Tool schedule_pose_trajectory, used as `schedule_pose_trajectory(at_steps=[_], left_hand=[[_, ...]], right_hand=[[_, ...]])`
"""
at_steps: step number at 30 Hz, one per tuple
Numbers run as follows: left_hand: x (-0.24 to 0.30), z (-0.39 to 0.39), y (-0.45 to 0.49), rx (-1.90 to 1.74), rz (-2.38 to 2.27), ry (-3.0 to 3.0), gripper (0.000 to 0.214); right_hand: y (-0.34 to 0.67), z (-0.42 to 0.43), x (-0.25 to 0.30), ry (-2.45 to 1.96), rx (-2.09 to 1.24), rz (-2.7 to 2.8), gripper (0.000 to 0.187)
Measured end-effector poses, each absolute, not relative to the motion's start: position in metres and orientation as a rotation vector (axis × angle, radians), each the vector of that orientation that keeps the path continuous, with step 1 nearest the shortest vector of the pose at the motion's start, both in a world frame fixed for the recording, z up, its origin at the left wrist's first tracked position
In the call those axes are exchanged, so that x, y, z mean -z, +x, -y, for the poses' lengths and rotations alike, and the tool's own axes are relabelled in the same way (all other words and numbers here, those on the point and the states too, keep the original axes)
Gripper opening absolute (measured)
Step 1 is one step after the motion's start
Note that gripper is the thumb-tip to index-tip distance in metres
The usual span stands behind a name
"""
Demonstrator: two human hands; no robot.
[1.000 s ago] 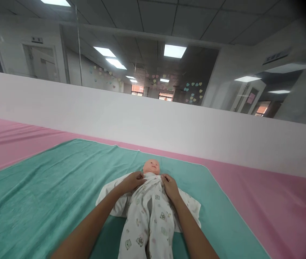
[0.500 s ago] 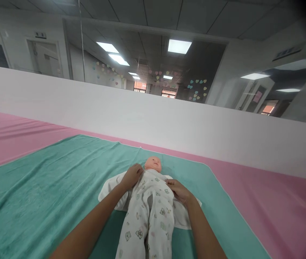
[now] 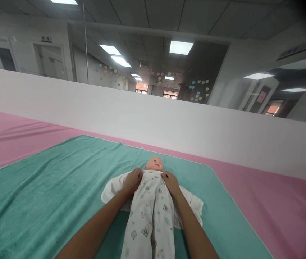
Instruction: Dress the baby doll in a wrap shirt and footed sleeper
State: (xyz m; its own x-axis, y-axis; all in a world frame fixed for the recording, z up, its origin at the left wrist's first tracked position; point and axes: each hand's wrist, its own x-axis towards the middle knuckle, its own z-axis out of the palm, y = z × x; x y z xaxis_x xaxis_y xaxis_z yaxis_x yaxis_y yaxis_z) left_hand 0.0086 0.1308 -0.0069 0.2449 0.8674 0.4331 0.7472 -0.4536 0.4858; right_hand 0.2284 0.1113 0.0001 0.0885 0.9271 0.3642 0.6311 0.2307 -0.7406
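Note:
A baby doll (image 3: 154,164) lies on its back, its bare head showing and its body covered. Over it lies a white printed baby garment (image 3: 149,205) with small animal figures and two long leg-like parts running toward me. My left hand (image 3: 133,181) is closed on the garment's upper edge at the left, just below the doll's head. At the right, my right hand (image 3: 171,182) pinches the same upper edge. Beneath, white cloth (image 3: 112,187) spreads out to both sides like sleeves. The doll's arms and legs are hidden.
Under the doll lies a green blanket (image 3: 47,187) with pale edging, on a pink covering (image 3: 282,205). A low white wall (image 3: 196,129) runs behind, topped by a reflective glass panel (image 3: 153,46).
My right hand has moved up and inward to the garment's top edge near the doll's neck. The two leg-like parts lie closer together. My left hand has hardly moved.

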Motion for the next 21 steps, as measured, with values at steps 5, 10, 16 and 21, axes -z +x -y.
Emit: schedule_pose_trajectory(at_steps=[5,10,16,21], left_hand=[[0.010,-0.125,0.006,-1.067,-1.559,2.336,0.026],[0.012,-0.097,0.001,-1.246,-1.509,2.436,0.022],[0.009,-0.067,-0.009,-1.145,-1.493,2.280,0.022],[0.007,-0.062,-0.012,-0.999,-1.376,2.218,0.031]], right_hand=[[0.231,-0.115,0.014,-1.445,-0.370,1.541,0.023],[0.236,-0.081,0.027,-1.316,-0.294,1.538,0.026],[0.237,-0.027,0.031,-1.364,-0.392,1.479,0.030],[0.239,-0.020,0.028,-1.392,-0.617,1.462,0.031]])
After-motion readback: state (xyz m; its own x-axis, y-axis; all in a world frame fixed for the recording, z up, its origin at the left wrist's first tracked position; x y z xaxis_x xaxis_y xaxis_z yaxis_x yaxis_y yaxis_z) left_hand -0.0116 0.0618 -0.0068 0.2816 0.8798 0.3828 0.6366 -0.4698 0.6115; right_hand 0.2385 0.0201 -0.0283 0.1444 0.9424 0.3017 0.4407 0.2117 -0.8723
